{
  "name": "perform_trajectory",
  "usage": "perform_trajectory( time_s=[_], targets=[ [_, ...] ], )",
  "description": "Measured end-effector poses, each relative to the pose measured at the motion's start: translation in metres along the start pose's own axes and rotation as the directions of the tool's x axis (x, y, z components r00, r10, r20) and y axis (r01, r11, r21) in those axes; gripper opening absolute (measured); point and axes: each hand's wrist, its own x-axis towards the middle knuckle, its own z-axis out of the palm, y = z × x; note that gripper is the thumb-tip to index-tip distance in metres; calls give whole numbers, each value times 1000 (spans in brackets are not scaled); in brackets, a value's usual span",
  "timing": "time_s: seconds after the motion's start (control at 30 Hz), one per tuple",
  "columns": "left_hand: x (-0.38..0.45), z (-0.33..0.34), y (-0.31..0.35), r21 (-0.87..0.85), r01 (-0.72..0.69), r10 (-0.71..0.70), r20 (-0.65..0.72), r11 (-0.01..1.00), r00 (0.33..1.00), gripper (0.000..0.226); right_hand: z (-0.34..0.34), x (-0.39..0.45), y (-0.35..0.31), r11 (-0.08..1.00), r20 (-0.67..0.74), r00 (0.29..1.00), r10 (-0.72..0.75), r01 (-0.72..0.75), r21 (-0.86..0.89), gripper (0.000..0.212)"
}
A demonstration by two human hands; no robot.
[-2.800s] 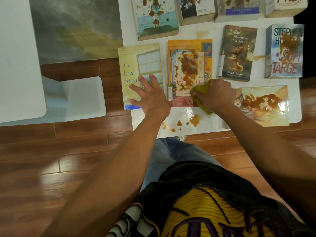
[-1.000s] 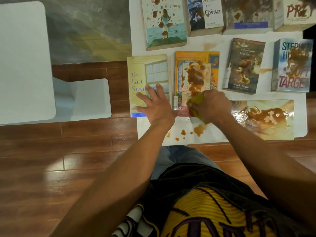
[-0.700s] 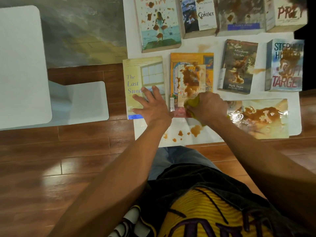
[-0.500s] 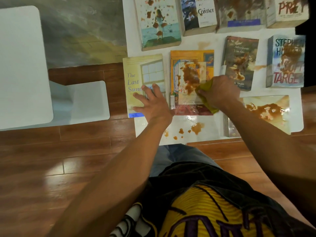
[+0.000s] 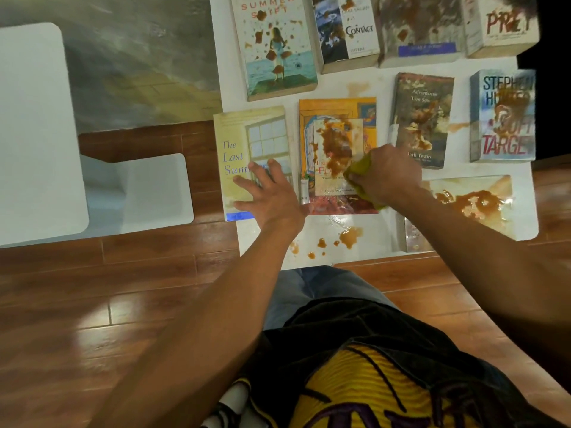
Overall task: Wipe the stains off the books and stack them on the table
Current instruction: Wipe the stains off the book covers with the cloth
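My right hand [image 5: 386,177] has a yellow-green cloth [image 5: 360,168] bunched up tight, pressing the stained orange book [image 5: 336,134]. Left hand [image 5: 268,193], fingers spread flat, rests on the pale yellow book [image 5: 244,140] beside it.

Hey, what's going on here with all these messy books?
A person is cleaning brown stains off books laid out on a white table. The right hand grips a yellow-green cloth on the orange book, whose cover is still heavily stained. The left hand rests flat on the pale yellow book beside it, which looks clean. The other books remain stained, and nothing is stacked yet.
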Motion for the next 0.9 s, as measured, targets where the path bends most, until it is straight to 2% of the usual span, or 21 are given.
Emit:
perform_trajectory(
  time_s=[0.2, 0.33, 0.4, 0.57, 0.7, 0.83, 0.9],
  targets=[
    [1, -2, -2, 14, -2, 2, -9, 1000, 1000, 123, -18, 22, 5, 994, -123, 987, 102, -97, 47, 58],
    [1, -1, -1, 19, -4, 4, -8, 1000, 1000, 123, -7, 12, 5, 999, -66, 997, 48, -48, -11, 60],
    [1, 0, -1, 15, -6, 6, -17, 1000, 1000, 123, -6, 13, 8, 998, -47, 997, 65, -64, 19, 58],
    [2, -1, -3, 15, -4, 5, -18, 1000, 1000, 122, -21, 26, 3, 985, -122, 982, 141, -126, 120, 54],
    [1, -2, 0, 8, -10, 10, -11, 1000, 1000, 122, -12, 20, 4, 993, -32, 995, 96, -94, 73, 66],
    [0, -2, -1, 15, -10, 10, -18, 1000, 1000, 122, -20, 25, 5, 989, -70, 992, 109, -102, 104, 53],
    [0, -2, -2, 12, -6, 6, -11, 1000, 1000, 122, -21, 24, 0, 991, -84, 991, 105, -98, 86, 54]
  ],
)
